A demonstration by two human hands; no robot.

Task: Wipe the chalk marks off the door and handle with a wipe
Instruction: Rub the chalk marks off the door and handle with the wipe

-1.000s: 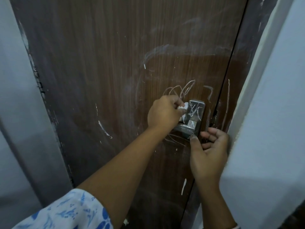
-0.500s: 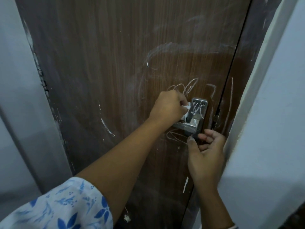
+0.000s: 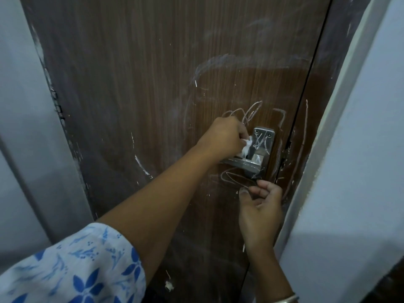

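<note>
**Chalk-marked door, wipe at the handle plate**

Brown wood-grain door (image 3: 153, 84) fills most of the frame, with a pale wall (image 3: 360, 171) along the right edge. Chalk marks (image 3: 251, 112) loop just above the metal handle plate (image 3: 263, 145) at centre right, more scribbles lie below it, and a long streak runs down the dark door frame (image 3: 306, 132) to its right. Chalk also crosses the plate itself. A lever handle (image 3: 242, 164) juts leftward from the plate's lower part.

The left hand (image 3: 223, 138), reaching up from a blue-flowered sleeve (image 3: 76, 270) at lower left, has its fingers closed around a small white wipe (image 3: 311, 147) pressed against the plate's left edge. The right hand (image 3: 260, 206), just below the plate, has its fingers loosely curled with the thumb near them; whether it pinches anything cannot be told.

Risks, as a judgement: the bunched wipe may smear chalk instead of lifting it, and pressure on the lever could swing the door away mid-stroke.

The left hand hides most of the wipe and the lever's free end. The plate's lower screws are hard to make out, and faint haze higher on the door may be smeared chalk or glare.
</note>
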